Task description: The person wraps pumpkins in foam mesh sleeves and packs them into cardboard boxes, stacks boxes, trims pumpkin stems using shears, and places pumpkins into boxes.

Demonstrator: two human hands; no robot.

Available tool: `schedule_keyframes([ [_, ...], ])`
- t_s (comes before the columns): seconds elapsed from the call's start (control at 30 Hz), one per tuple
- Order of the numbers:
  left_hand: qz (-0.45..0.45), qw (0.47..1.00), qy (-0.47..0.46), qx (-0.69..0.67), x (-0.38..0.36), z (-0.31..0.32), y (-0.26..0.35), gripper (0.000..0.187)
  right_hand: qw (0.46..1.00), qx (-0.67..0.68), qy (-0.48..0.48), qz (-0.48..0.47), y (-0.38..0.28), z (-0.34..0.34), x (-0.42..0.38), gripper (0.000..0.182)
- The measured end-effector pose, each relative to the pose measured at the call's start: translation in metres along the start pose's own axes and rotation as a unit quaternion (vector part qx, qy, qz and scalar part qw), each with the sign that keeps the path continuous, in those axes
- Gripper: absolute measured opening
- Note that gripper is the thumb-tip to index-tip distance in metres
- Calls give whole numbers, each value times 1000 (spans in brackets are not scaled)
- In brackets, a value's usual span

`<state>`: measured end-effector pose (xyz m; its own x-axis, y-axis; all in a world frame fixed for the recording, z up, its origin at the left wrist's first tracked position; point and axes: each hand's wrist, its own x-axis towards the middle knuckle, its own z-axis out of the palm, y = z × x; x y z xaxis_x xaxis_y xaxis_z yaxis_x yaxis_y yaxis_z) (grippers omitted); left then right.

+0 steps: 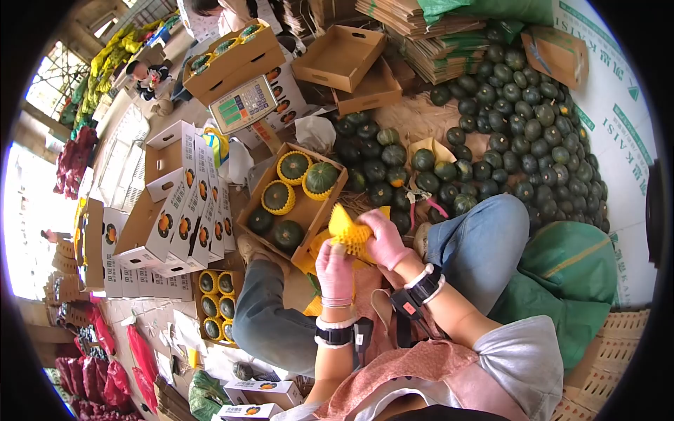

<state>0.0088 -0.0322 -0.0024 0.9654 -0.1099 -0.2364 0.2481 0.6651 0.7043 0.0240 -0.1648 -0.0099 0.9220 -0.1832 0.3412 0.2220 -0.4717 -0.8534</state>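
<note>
Both my hands hold a yellow foam net sleeve [349,230] in front of my lap. My left hand [335,272], in a pink glove, grips its lower end. At its right side, the fingers of my gloved right hand [384,241] are closed on the net. More yellow netting [319,242] lies under and around the hands. Just beyond stands an open cardboard box [258,191] holding several dark green pumpkins. Three of them sit in yellow nets, such as the netted pumpkin [278,197]; a bare pumpkin [288,235] lies in the near end.
A large heap of pumpkins [519,133] covers the floor ahead and right. Pink-handled pliers [425,205] lie near my right knee. A weighing scale [242,105] stands behind the box, with empty trays [340,56] beyond. White cartons [189,210] lean at left, near a packed box [217,305].
</note>
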Motion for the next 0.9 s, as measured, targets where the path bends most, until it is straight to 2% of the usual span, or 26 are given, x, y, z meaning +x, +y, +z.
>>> schedule_keyframes([
  [0.1,-43,995,30,-83,3,0,4,21,984,106,-127,60,24,-3,0,30],
  [0.13,-34,999,18,-10,2,-6,4,20,895,312,-185,262,32,-5,0,30],
  [0.17,-23,998,7,63,1,-13,4,21,794,431,-181,389,23,-24,4,30],
  [0.2,-55,996,-9,63,-3,-10,14,19,919,280,-215,174,30,-31,-1,31],
  [0.23,-86,994,-24,61,-6,-6,21,17,934,258,-223,104,31,-30,-5,31],
  [0.27,-111,993,-40,-28,-9,-4,24,15,945,236,-224,33,30,-31,-8,32],
  [0.3,-97,994,-48,-21,-10,-3,23,15,901,355,-212,130,14,-31,-9,32],
  [0.37,-71,996,-60,-2,-14,-4,21,16,780,518,-216,277,3,-32,-13,33],
  [0.43,-47,994,-91,46,-13,-9,17,15,656,615,-246,362,4,-31,-13,34],
  [0.5,-25,986,-129,98,-8,-10,13,15,689,587,-235,353,4,-28,-12,36],
  [0.57,-2,979,-109,173,-5,-9,11,14,721,559,-220,345,5,-26,-12,39],
  [0.6,6,971,-107,214,-3,-11,9,14,740,566,-190,311,6,-21,-10,47],
  [0.67,26,948,-103,301,-2,-7,6,16,730,571,-184,329,-3,-24,-10,47],
  [0.7,33,944,-63,321,-5,8,6,13,725,573,-180,337,-9,-25,-9,47],
  [0.73,158,891,-52,422,-2,9,2,14,733,564,-170,339,-11,-20,-8,39],
  [0.77,279,812,-39,511,1,9,1,16,726,573,-169,340,-5,-20,-10,37],
  [0.87,392,726,-36,564,-1,8,10,18,715,585,-160,348,9,-15,-18,26],
  [0.9,367,773,-53,515,0,5,9,19,728,566,-160,353,8,-14,-17,24],
])
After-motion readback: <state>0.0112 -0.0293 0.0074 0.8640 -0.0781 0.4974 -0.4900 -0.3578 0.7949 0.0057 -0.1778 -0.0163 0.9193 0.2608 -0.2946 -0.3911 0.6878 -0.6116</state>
